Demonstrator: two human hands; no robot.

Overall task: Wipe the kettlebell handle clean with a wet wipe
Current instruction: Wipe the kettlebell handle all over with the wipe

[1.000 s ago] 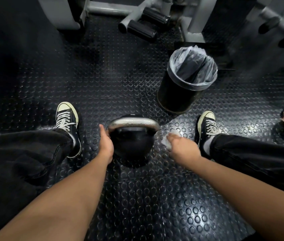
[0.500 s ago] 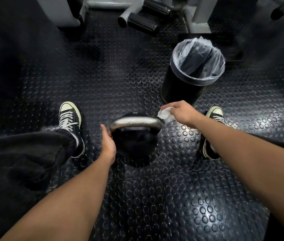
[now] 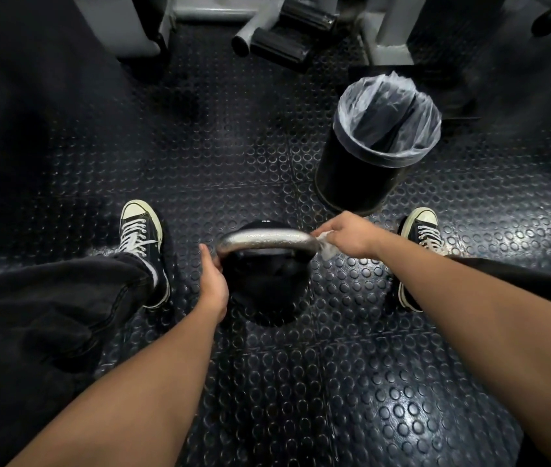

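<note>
Black studded rubber floor [image 3: 267,399] carries the kettlebell [image 3: 267,284], standing upright between two black sneakers, the left one [image 3: 142,244] and the right one [image 3: 419,244]. The left hand [image 3: 213,281] wraps the left end of its silver handle [image 3: 267,239]. The right hand [image 3: 348,234] pinches a crumpled wet wipe [image 3: 326,246] against the handle's right end. Just beyond the right hand stands a black bin [image 3: 361,170] with a clear liner. Grey machine frames with black roller pads [image 3: 284,45] lie farther back.

Bare forearms; black trousers [image 3: 48,308]; black canvas sneakers [image 3: 141,230], cream toecaps, white laces.
</note>
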